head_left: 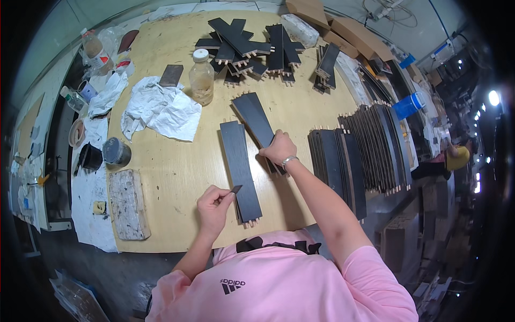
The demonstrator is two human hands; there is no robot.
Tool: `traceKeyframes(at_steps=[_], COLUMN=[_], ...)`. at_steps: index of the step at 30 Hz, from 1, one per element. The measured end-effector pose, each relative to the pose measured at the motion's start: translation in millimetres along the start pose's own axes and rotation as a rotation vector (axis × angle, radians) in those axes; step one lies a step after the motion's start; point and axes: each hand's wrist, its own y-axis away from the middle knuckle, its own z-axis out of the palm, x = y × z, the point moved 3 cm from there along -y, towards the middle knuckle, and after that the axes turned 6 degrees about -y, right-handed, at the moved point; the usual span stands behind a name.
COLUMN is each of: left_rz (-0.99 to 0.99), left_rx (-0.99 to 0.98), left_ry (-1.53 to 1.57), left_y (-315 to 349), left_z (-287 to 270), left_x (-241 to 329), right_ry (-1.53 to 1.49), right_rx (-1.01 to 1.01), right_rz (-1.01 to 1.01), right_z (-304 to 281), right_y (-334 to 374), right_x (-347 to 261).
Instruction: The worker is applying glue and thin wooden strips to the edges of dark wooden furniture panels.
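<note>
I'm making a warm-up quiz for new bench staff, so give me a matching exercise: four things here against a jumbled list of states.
1. Left hand
2. Right hand
3. Clear jar
4. Cloth

A. Topped with a white lid
B. Pinching a small dark chip
C. White and crumpled
D. On a dark board, bracelet at the wrist

Pairs: 1-B, 2-D, 3-A, 4-C
</note>
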Motion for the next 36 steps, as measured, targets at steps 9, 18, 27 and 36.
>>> traceKeyframes(at_steps=[9, 18, 27, 36], left_rz=[0.036, -0.027, -0.423, -0.503], left_rx=[0.212, 0.150, -0.110, -0.009], left_ry=[0.011, 0.099, 0.654, 0.843], left_y=[-29, -34, 4, 46], left_z=[-31, -28, 21, 18], left_x=[-8, -7, -46, -36], right_ry=[-0.598, -0.817, -1.297, -1.249], right_rx=[-0.007, -0.217, -0.518, -0.572], right_rz=[-0.135, -0.192, 0.070, 0.136], right_z=[-7, 43, 44, 56], right_y=[99, 109, 119, 126], right_x=[3, 7, -7, 7])
